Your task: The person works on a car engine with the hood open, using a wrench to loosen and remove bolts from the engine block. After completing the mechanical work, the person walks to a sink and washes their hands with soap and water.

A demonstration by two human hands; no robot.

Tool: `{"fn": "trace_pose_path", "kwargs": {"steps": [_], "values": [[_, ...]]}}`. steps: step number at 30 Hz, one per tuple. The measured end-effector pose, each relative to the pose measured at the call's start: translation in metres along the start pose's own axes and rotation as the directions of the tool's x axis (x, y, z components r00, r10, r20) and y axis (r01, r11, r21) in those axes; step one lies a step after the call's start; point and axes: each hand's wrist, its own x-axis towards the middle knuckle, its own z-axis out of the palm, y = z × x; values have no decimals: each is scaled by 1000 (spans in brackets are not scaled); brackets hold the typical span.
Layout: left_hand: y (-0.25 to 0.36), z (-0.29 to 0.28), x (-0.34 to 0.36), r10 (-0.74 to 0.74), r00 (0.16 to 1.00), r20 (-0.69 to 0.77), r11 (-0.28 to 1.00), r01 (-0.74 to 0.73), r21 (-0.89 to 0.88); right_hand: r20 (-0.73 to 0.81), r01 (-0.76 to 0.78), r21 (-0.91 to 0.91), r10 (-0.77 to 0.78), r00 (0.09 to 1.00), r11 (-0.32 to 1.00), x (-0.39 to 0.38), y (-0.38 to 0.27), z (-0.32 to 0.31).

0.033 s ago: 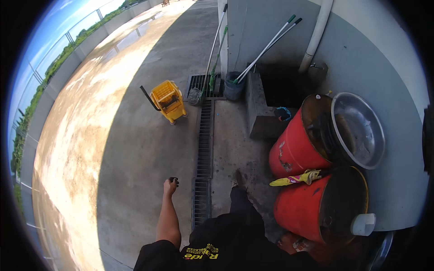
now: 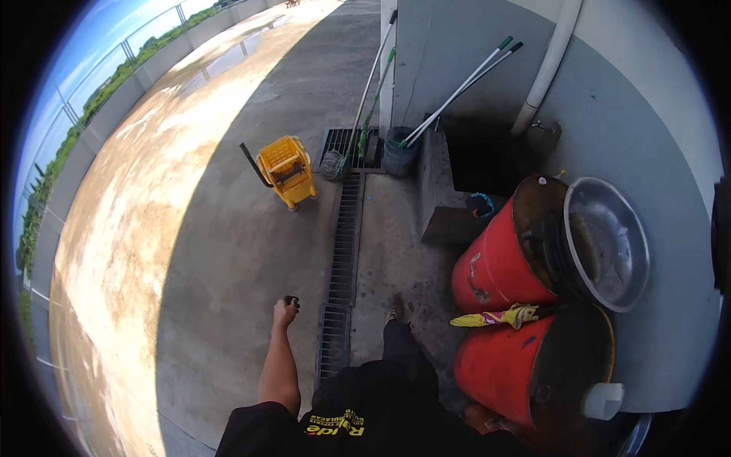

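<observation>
My left hand [image 2: 285, 312] hangs low over the concrete floor, left of the drain grate [image 2: 341, 259]. Its fingers are curled round something small and dark that I cannot make out. At the lower right, beside the nearer red drum [image 2: 495, 365], a blurred patch of skin that looks like my right hand [image 2: 481, 418] shows; its fingers are not clear. A folded yellow packet or cloth [image 2: 495, 317] lies between the two drums, close above that drum. On its dark top end stands a white container [image 2: 604, 401].
Ahead stands a yellow mop wringer bucket [image 2: 286, 172] with a dark handle. A mop [image 2: 333, 164] leans by a grey bucket [image 2: 398, 156] with poles. A concrete basin [image 2: 442, 217] adjoins the wall. The farther red drum [image 2: 499, 259] has a metal bowl [image 2: 620, 244] beside it.
The view has shifted slightly: basin, poles and farther drum sit a little lower in it. The patch of skin by the nearer drum shows less. My left hand keeps its curled pose.
</observation>
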Motion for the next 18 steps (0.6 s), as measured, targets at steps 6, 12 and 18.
{"fn": "trace_pose_path", "kwargs": {"steps": [6, 12, 18], "values": [[33, 10, 97, -305, 952, -11, 950, 305, 60, 152, 45, -305, 2, 988, 951, 86, -245, 90], [40, -3, 210, -643, 762, -79, 676, 516, -525, 189, 536, -286, -501, 844, 794, 241, -586, 181], [46, 54, 364, -748, 664, -9, 444, 490, -750, 217, 579, 211, -615, 758, 788, 310, -886, 233]]}}
